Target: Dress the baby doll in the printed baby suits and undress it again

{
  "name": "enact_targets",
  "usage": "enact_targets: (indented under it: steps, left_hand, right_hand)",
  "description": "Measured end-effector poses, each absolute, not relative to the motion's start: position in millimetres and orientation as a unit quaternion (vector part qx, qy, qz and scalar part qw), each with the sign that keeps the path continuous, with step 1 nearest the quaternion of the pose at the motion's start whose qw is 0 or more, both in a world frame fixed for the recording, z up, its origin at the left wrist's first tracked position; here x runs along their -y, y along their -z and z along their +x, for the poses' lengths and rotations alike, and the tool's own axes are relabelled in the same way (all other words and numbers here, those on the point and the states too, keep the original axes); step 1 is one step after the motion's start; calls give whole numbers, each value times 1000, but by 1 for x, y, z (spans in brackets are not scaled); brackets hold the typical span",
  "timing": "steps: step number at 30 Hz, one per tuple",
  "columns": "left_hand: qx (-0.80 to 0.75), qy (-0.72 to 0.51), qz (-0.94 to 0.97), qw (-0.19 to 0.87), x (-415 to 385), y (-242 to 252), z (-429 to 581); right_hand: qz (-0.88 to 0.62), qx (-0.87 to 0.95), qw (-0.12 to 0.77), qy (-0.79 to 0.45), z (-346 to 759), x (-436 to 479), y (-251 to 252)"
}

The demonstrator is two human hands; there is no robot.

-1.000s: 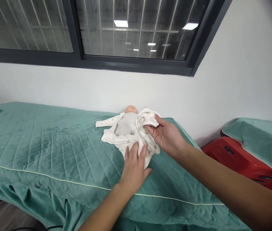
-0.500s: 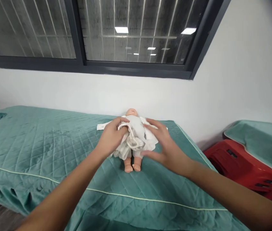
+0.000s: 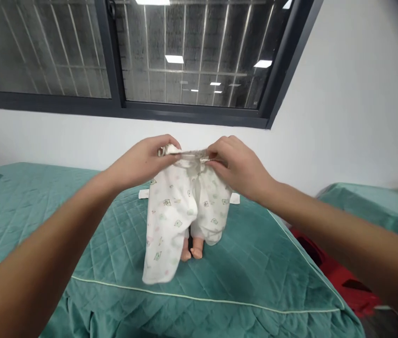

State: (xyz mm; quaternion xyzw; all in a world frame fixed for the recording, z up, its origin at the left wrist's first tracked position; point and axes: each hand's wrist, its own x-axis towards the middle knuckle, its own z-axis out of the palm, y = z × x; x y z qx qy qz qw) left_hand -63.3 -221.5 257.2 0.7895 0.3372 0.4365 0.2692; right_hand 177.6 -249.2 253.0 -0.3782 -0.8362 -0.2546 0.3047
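My left hand [image 3: 146, 159] and my right hand [image 3: 236, 164] each pinch one end of the waistband of small white baby pants [image 3: 171, 216] printed with little pictures. The pants hang down in front of a baby doll [image 3: 197, 246], one leg reaching lower on the left. Only the doll's feet and lower legs show; its body and head are hidden behind the cloth. A white sleeve end [image 3: 143, 194] sticks out on the left and another white sleeve end [image 3: 234, 198] on the right, both lying on the bed.
The doll lies on a bed with a green quilted cover [image 3: 107, 244] against a white wall [image 3: 79, 141]. A dark-framed window [image 3: 185, 112] is above. At the right are a red object [image 3: 347, 286] and another green cover [image 3: 361, 202].
Both hands have come up from the doll's body, lifting the pants off it and holding them spread by the waistband. My right hand, apart before, now grips the cloth. The view has shifted slightly.
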Motion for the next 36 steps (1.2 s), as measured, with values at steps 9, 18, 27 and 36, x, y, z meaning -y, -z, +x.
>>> enact_targets:
  steps: [9, 18, 27, 36]
  left_hand:
    - [-333, -594, 712, 171, 220, -250, -64]
    - [-294, -412, 788, 350, 234, -222, -24]
    - [-205, -514, 521, 649, 211, -189, -16]
    - [-222, -245, 566, 755, 231, -125, -9]
  right_hand:
    - [-342, 865, 311, 197, 176, 244, -291]
    - [-401, 786, 452, -133, 159, 243, -258]
    - [-415, 739, 371, -380, 169, 241, -212]
    - [-439, 538, 532, -485, 168, 227, -151]
